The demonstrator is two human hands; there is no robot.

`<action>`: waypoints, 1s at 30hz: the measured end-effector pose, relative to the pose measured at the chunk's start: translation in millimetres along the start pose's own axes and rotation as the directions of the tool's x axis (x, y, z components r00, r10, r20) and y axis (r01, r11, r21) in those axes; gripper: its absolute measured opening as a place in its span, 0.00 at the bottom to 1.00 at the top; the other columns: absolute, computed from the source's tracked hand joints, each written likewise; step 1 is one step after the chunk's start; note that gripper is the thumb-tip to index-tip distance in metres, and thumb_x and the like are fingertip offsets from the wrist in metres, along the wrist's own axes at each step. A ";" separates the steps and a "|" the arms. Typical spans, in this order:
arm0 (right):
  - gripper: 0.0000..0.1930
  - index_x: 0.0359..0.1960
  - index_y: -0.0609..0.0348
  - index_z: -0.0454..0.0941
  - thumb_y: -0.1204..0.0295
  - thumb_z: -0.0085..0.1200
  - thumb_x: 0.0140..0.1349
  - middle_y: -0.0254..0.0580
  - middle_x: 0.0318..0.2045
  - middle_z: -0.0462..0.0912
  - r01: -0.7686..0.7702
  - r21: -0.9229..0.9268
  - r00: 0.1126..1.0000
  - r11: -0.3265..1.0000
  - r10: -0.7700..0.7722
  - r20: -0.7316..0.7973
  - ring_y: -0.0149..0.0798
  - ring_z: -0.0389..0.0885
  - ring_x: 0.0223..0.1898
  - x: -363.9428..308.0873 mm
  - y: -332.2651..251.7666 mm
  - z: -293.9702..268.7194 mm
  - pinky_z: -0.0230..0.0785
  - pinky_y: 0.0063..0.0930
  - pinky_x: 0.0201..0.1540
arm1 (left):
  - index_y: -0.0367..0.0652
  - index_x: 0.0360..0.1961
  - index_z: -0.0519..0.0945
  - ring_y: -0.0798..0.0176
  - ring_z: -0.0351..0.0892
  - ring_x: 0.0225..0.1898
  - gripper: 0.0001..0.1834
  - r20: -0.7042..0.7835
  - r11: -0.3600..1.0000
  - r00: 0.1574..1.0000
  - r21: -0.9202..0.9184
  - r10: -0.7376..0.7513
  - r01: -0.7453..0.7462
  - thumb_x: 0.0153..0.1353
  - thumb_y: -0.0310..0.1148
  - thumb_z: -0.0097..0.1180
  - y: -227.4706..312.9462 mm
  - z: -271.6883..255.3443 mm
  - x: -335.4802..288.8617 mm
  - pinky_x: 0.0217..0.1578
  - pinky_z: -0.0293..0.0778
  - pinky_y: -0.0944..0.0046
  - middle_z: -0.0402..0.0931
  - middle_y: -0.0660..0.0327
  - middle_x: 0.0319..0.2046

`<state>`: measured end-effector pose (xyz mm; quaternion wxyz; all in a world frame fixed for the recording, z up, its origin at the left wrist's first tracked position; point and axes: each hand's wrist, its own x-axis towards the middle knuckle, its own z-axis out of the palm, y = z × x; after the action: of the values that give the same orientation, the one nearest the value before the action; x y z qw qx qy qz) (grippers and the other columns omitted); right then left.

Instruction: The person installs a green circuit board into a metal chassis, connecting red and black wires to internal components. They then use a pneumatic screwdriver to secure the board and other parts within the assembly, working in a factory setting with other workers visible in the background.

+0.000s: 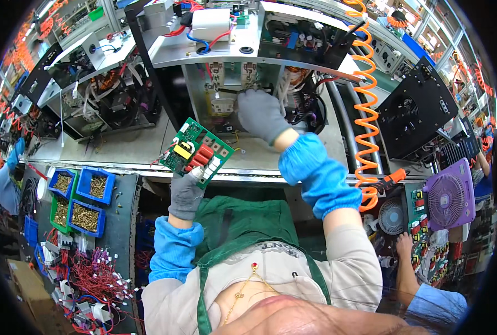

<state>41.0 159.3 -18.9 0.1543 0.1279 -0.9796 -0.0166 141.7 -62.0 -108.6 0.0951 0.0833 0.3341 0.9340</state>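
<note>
My left hand (186, 196), in a grey glove, grips the lower edge of a green circuit board (208, 172). The board is tilted, with red and white cylindrical parts and a yellow-and-black transformer on it. My gloved right hand (261, 116) reaches into the open front of a metal machine housing (243, 127). Its fingers are curled beside pale terminal modules (222, 105); what they hold, if anything, is hidden. Behind the hand are white and dark cables (287, 86). On top of the housing lies a white cylinder (211, 25) with blue and red wires.
Blue bins of brass fasteners (87, 218) and a heap of red wires (89, 279) lie at left. An orange coiled hose (367, 114) hangs at right, ending near an orange tool (391, 178). A co-worker's arm (407, 268) rests by a purple fan (448, 194). Another open machine (109, 97) stands left.
</note>
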 end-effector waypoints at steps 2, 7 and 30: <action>0.11 0.35 0.58 0.82 0.69 0.52 0.52 0.45 0.32 0.82 0.064 -0.136 0.975 0.989 -0.033 0.219 0.46 0.82 0.35 22.3 -10.4 0.5 0.74 0.35 0.35 | 0.42 0.58 0.65 0.54 0.75 0.51 0.30 0.030 0.999 0.999 0.040 0.033 -0.034 0.51 0.21 0.57 7.2 4.8 5.5 0.53 0.74 0.52 0.72 0.54 0.49; 0.10 0.35 0.53 0.85 0.72 0.53 0.53 0.43 0.36 0.84 0.256 -0.247 0.940 0.935 -0.181 0.289 0.43 0.84 0.38 43.0 -31.3 15.3 0.75 0.39 0.36 | 0.39 0.54 0.69 0.55 0.77 0.47 0.30 0.115 0.907 0.992 0.412 0.042 -0.086 0.47 0.20 0.61 30.9 -0.4 25.9 0.51 0.76 0.54 0.75 0.54 0.47; 0.08 0.33 0.60 0.76 0.74 0.46 0.52 0.49 0.28 0.79 -0.030 0.537 0.978 0.843 0.135 -0.157 0.49 0.78 0.31 11.5 39.3 -19.2 0.71 0.37 0.36 | 0.39 0.51 0.73 0.68 0.76 0.45 0.28 0.370 0.696 0.929 0.660 0.024 -0.282 0.46 0.21 0.68 44.1 50.0 130.3 0.47 0.73 0.66 0.77 0.61 0.44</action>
<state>26.6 194.5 5.6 0.2054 0.1241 -0.9313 0.2739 21.1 -34.6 -30.2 0.0319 0.2977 0.6346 0.7125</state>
